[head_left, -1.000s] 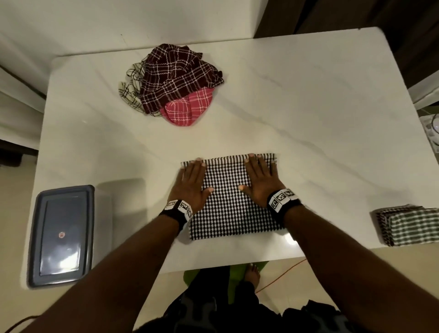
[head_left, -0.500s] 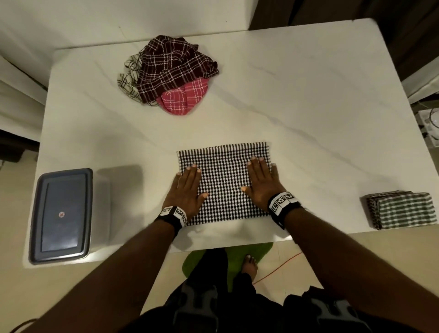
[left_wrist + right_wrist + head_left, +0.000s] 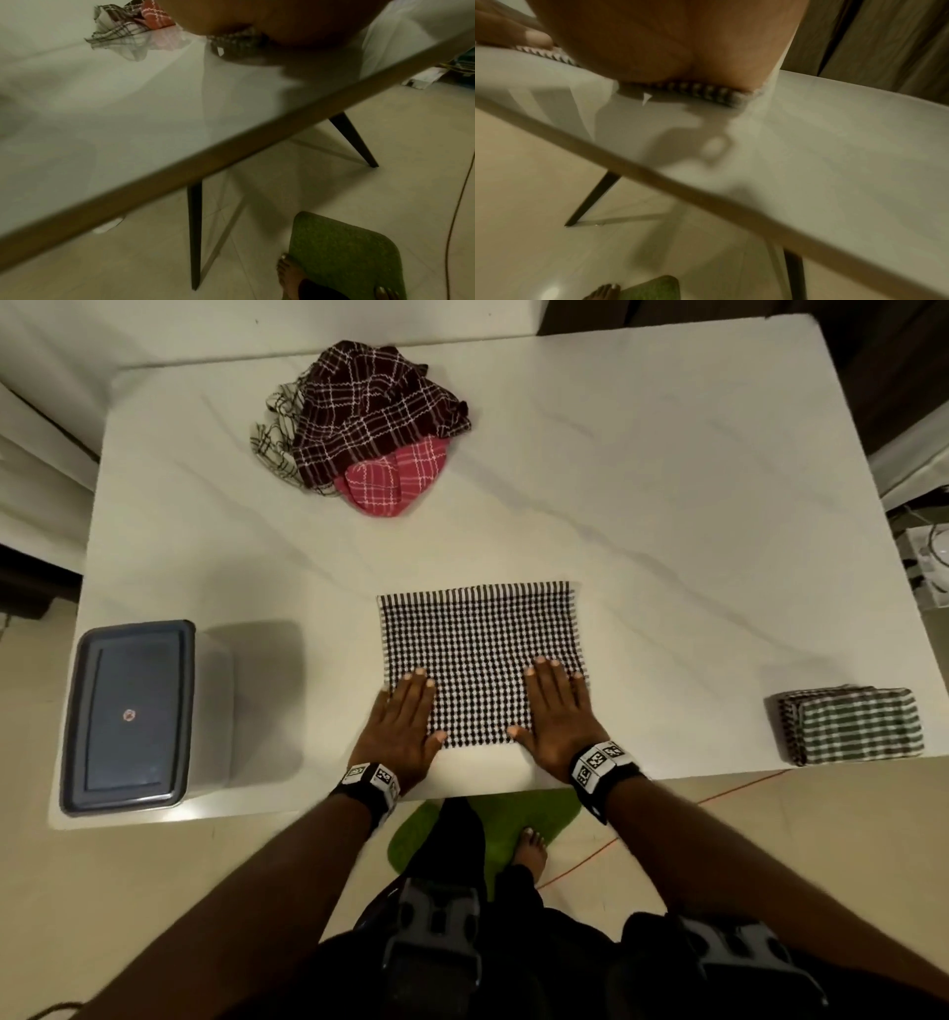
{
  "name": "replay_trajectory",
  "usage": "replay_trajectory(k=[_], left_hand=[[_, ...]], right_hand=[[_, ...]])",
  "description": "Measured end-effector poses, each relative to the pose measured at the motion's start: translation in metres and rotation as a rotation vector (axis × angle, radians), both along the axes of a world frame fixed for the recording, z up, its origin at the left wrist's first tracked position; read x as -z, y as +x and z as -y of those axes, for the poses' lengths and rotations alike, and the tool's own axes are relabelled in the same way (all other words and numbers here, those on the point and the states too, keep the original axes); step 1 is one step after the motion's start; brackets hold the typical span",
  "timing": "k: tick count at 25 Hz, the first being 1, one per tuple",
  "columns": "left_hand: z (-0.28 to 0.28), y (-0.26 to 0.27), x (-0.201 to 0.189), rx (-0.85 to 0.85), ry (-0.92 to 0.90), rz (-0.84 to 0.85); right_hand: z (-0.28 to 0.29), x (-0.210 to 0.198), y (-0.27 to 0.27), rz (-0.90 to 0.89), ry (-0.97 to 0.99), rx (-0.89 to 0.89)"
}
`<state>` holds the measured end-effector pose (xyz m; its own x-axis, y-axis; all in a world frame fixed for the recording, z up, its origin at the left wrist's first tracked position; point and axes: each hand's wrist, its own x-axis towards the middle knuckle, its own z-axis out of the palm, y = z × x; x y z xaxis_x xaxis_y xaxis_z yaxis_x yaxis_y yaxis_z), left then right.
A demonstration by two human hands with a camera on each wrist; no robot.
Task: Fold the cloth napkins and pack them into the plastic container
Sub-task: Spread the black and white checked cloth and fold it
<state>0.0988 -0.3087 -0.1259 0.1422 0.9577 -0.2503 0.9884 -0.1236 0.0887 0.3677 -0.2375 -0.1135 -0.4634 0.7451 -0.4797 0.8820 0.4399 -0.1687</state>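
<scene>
A black-and-white checked napkin [image 3: 480,649] lies flat, folded to a rectangle, near the front edge of the white table [image 3: 667,505]. My left hand [image 3: 405,726] presses flat on its near left corner and my right hand [image 3: 557,716] presses flat on its near right corner, fingers straight. Both wrist views show only each palm over the napkin's edge [image 3: 693,93]. A lidded plastic container [image 3: 128,716] stands at the front left. A folded green-striped napkin [image 3: 852,726] lies at the front right. Crumpled maroon, pink and cream napkins [image 3: 369,423] are heaped at the back.
The table's front edge [image 3: 231,154] runs just below my wrists. Under it are dark table legs [image 3: 194,233], a green mat [image 3: 493,824], my bare foot [image 3: 529,847] and an orange cord [image 3: 667,819] on the floor.
Both hands have slid toward me over the checked napkin, from its far edge to its near corners, staying flat on it.
</scene>
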Motion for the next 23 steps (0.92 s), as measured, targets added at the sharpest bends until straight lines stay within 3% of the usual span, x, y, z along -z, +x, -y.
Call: replay_trajectory(k=[3, 10, 15, 17, 20, 23], left_hand=[[0.029, -0.015, -0.007, -0.022, -0.008, -0.008], [0.089, 0.004, -0.016, -0.021, -0.095, -0.059], [0.105, 0.015, -0.019, -0.165, -0.044, 0.121], [0.109, 0.015, -0.026, -0.235, 0.023, 0.249], [0.109, 0.006, -0.045, -0.466, -0.011, 0.442], [0.094, -0.002, -0.070, -0.676, 0.012, 0.644]], right_hand=[[0.007, -0.005, 0.042, 0.030, -0.006, 0.002], [0.051, -0.011, 0.072, 0.032, -0.035, -0.140], [0.071, -0.009, 0.087, -0.062, 0.015, -0.096], [0.076, -0.015, 0.093, -0.236, -0.029, 0.002], [0.073, -0.043, 0.088, -0.565, -0.118, 0.343], [0.056, -0.069, 0.071, -0.675, -0.078, 0.561]])
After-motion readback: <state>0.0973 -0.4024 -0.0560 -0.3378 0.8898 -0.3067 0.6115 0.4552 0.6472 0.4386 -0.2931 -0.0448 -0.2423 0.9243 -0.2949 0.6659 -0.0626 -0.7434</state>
